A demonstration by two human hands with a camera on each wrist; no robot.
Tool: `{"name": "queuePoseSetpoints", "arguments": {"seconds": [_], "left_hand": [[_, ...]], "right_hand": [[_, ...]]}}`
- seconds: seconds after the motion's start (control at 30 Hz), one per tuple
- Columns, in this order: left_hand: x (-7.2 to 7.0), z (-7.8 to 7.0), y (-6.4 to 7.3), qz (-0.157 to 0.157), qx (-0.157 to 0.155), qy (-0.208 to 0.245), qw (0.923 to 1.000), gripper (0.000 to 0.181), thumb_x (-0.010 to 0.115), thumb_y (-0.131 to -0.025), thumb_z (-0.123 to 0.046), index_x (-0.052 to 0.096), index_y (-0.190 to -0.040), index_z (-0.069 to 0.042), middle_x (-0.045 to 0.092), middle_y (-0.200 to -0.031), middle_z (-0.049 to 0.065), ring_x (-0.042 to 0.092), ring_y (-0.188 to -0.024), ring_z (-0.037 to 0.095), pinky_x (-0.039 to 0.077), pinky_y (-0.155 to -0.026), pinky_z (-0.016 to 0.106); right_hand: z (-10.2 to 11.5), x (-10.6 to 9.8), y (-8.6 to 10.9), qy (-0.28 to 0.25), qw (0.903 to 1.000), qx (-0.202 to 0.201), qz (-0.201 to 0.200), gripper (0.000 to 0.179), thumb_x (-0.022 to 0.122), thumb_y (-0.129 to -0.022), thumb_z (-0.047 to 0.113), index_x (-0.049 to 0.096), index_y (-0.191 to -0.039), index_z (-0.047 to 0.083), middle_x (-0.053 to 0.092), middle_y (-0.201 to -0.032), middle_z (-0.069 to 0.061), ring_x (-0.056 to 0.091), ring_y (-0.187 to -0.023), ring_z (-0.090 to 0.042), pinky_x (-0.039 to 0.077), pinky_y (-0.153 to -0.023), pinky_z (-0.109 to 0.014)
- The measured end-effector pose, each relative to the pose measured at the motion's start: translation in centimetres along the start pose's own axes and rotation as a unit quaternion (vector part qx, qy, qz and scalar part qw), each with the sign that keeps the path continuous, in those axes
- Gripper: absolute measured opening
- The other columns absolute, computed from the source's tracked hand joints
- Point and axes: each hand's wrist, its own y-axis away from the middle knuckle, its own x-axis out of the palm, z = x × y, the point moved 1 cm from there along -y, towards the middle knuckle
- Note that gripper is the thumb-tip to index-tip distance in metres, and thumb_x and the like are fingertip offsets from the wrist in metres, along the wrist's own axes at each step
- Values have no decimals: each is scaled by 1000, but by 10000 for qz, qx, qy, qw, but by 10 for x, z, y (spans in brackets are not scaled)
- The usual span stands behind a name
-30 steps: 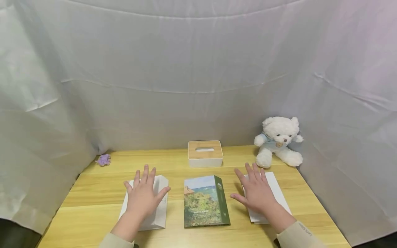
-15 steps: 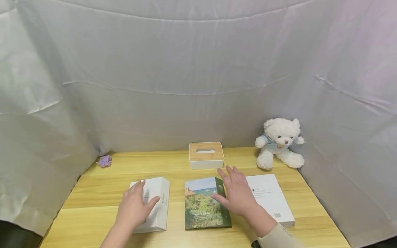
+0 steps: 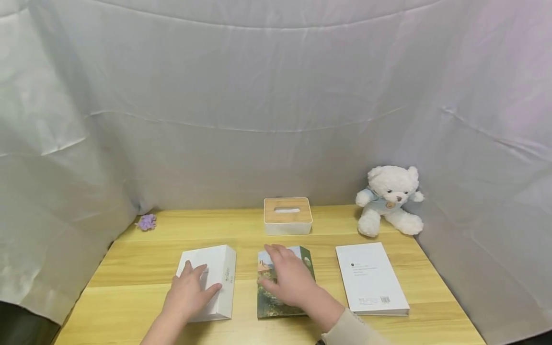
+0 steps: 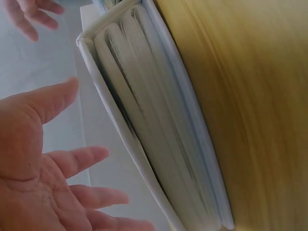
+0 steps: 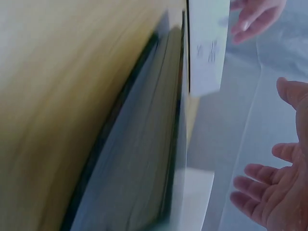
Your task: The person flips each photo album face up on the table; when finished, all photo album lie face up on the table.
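Observation:
My left hand (image 3: 187,292) is over a thick white album (image 3: 215,258), its fingers spread. In the left wrist view, the white album's page edges (image 4: 144,120) face the camera, and a gap shows between the cover and my left hand (image 4: 62,178). Above the green photo album (image 3: 269,307), with its painted landscape cover, is my right hand (image 3: 293,280). It hides much of that cover. The right wrist view has my right hand (image 5: 276,178) with its fingers extended, apart from the green album's pages (image 5: 144,130).
To the right lies a white book (image 3: 371,278) with a barcode. Behind stand a tissue box (image 3: 287,227) with a wooden lid and a white teddy bear (image 3: 390,201). A purple fluffy item (image 3: 146,222) sits at the back left. Grey curtain (image 3: 258,96) encloses the wooden table (image 3: 116,273).
My right hand has moved left from the white book to over the green photo album, uncovering the book. My left hand has shifted slightly left and towards me over the white album.

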Motion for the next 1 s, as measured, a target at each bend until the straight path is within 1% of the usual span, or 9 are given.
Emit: {"name": "queuePoseSetpoints", "arguments": {"seconds": [0.13, 0.2, 0.33, 0.43, 0.57, 0.77, 0.8, 0.87, 1.0], "left_hand": [[3, 3, 1, 148, -54, -110, 9998, 74, 80, -92, -48, 62, -140, 5, 29, -151, 52, 35, -120, 84, 44, -89, 84], [4, 4, 1, 232, -42, -146, 9996, 73, 79, -93, -48, 62, -141, 4, 31, -150, 52, 36, -122, 82, 42, -91, 85], [5, 3, 0, 360, 27, -198, 9992, 71, 75, -96, -48, 62, -142, 4, 42, -147, 47, 40, -131, 72, 38, -100, 83], [5, 3, 0, 350, 66, -222, 9991, 70, 74, -97, -48, 62, -142, 3, 48, -145, 44, 42, -134, 67, 37, -103, 81], [3, 3, 0, 319, 125, -316, 9989, 68, 75, -96, -47, 63, -140, 4, 51, -143, 43, 46, -132, 67, 40, -102, 79], [1, 7, -1, 314, 151, -397, 9986, 64, 77, -95, -44, 66, -137, 3, 57, -141, 38, 51, -132, 61, 44, -104, 73], [1, 7, -1, 321, 122, -393, 9986, 65, 77, -95, -44, 65, -138, 3, 56, -142, 38, 49, -134, 60, 44, -104, 73], [1, 8, 0, 335, -2, -366, 9988, 68, 77, -94, -46, 64, -141, 2, 50, -145, 43, 44, -133, 67, 44, -100, 77], [2, 12, 1, 468, -395, -294, 9977, 85, 74, -92, -60, 56, -149, 1, 34, -149, 52, 31, -127, 82, 39, -87, 90]], "right_hand": [[17, 9, -7, -136, 9994, -148, 276, 82, 75, -97, 49, 43, -159, 4, 54, -154, -15, 55, -138, -34, 51, -109, -51], [24, 14, -11, -194, 9987, -184, 432, 82, 73, -98, 51, 44, -159, 5, 55, -154, -14, 55, -138, -33, 52, -107, -51], [35, 23, -18, -472, 9962, -78, 726, 80, 71, -99, 52, 44, -159, 5, 55, -154, -13, 56, -138, -33, 53, -107, -51], [42, 30, -22, -746, 9934, 69, 868, 79, 73, -98, 49, 46, -158, 4, 58, -151, -14, 60, -133, -33, 53, -107, -51], [49, 39, -23, -859, 9904, 190, 1064, 81, 73, -97, 52, 48, -157, 3, 59, -149, -15, 63, -128, -32, 54, -105, -49], [57, 48, -21, -1018, 9843, 355, 1398, 84, 73, -95, 56, 47, -158, 7, 54, -156, -14, 57, -137, -35, 50, -110, -52], [58, 50, -21, -1064, 9833, 361, 1433, 84, 73, -95, 56, 46, -159, 7, 54, -156, -14, 57, -137, -34, 49, -111, -52], [59, 54, -21, -1154, 9810, 367, 1516, 85, 73, -95, 55, 46, -159, 5, 54, -155, -16, 58, -135, -33, 50, -110, -49], [62, 59, -22, -1268, 9791, 326, 1559, 86, 75, -94, 52, 47, -157, 0, 59, -148, -18, 64, -127, -29, 53, -107, -44]]}}
